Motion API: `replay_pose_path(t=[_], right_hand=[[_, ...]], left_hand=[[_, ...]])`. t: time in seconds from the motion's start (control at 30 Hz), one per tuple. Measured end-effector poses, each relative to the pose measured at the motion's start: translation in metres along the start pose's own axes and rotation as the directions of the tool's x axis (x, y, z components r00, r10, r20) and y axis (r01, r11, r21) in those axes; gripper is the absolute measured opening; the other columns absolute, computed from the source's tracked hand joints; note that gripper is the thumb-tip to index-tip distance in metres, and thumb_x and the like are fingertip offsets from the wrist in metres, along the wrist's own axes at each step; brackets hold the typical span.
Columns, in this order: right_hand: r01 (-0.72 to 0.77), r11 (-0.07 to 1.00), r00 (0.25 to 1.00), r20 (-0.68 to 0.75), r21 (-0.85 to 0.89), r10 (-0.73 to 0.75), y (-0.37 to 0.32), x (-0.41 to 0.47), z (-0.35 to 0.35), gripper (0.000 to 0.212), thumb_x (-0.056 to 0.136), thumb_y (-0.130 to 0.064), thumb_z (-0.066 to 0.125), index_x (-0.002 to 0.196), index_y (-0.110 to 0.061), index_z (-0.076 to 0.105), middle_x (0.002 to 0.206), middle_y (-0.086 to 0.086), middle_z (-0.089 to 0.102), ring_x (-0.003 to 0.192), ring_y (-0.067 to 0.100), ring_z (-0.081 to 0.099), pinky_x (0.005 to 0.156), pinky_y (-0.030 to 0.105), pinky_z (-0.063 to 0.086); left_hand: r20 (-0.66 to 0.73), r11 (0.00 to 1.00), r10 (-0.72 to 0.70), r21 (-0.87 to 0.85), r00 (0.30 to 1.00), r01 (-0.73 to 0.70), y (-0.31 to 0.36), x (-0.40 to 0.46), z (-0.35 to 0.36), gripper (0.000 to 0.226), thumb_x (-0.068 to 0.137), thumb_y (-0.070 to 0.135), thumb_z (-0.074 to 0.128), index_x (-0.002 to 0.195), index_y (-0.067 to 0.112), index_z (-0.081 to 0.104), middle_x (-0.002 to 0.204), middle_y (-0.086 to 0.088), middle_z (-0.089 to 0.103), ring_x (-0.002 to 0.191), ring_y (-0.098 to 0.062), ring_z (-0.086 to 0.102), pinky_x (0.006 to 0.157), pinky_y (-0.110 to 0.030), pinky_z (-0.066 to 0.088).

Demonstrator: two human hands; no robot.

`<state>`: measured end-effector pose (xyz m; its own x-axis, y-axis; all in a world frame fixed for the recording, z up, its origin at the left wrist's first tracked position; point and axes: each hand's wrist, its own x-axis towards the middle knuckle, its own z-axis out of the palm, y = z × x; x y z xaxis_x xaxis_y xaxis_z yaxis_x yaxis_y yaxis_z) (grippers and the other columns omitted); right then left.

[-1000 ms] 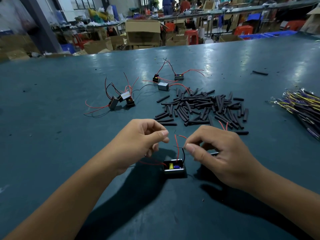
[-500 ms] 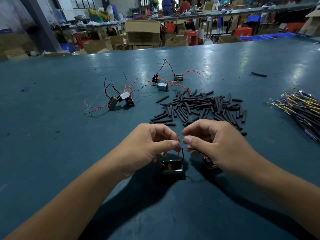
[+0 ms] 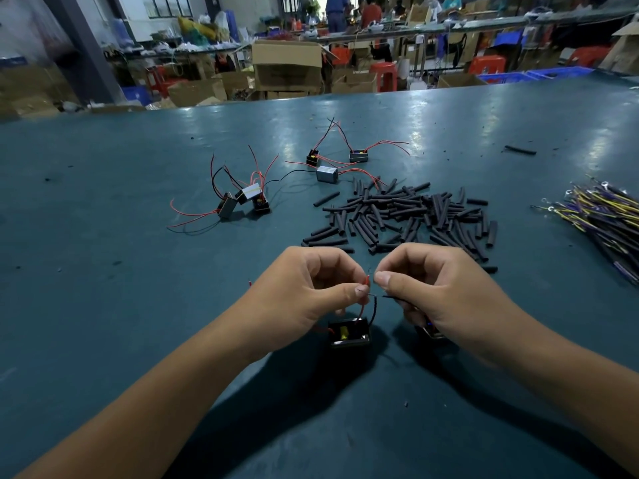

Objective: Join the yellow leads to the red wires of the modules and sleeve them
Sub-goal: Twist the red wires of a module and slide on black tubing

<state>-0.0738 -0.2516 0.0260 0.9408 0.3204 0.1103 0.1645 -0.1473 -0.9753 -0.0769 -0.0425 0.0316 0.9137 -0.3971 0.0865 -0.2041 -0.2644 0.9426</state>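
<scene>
Fingers curl tight on both sides: the left hand [image 3: 304, 292] pinches a red wire [image 3: 366, 282] between thumb and forefinger, while the right hand [image 3: 435, 288] pinches a thin dark lead [image 3: 392, 297] the same way, the two thumbs nearly touching above a teal worktable [image 3: 103, 271]; the red wire and a black one rise from a small black module [image 3: 348, 335] with a yellow part inside, standing on the table directly under the left thumb; a second module [image 3: 432, 331] shows only as a corner beneath the right hand, most of it hidden.

Farther back lie six more modules in two groups of three; the left group [image 3: 243, 201] sits huddled together with red and black wires fanning out, and the right group [image 3: 333, 164] is spread a little wider, its wires likewise trailing; between the hands and that group sprawls a loose pile of black sleeves [image 3: 408, 216], too many to count, with one stray sleeve [image 3: 520, 150] lying well apart toward the far right; at the right edge rests a bundle of yellow leads [image 3: 601, 216] mixed with dark ones, ring terminals visible at their near ends, their number impossible to tell; beyond the table, cardboard boxes [image 3: 287, 65] and red stools [image 3: 383, 76] crowd the workshop floor.
</scene>
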Motion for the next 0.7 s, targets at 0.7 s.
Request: replay_pose_path(t=[0.7], right_hand=[[0.175,0.981,0.984,0.034,-0.089,-0.172,0.0041,-0.0040,0.0072,0.008,0.090,-0.012,0.071,0.083,-0.014,0.071,0.067,-0.005,0.066,0.057,0.004,0.055,0.056,0.014,0.042]], left_hand=[[0.024,0.880,0.289,0.387,0.957,-0.275,-0.0003,-0.0016,-0.0034,0.027,0.088,0.019,0.077,0.108,0.026,0.061,0.090,0.012,0.072,0.079,-0.018,0.068,0.063,-0.035,0.053]])
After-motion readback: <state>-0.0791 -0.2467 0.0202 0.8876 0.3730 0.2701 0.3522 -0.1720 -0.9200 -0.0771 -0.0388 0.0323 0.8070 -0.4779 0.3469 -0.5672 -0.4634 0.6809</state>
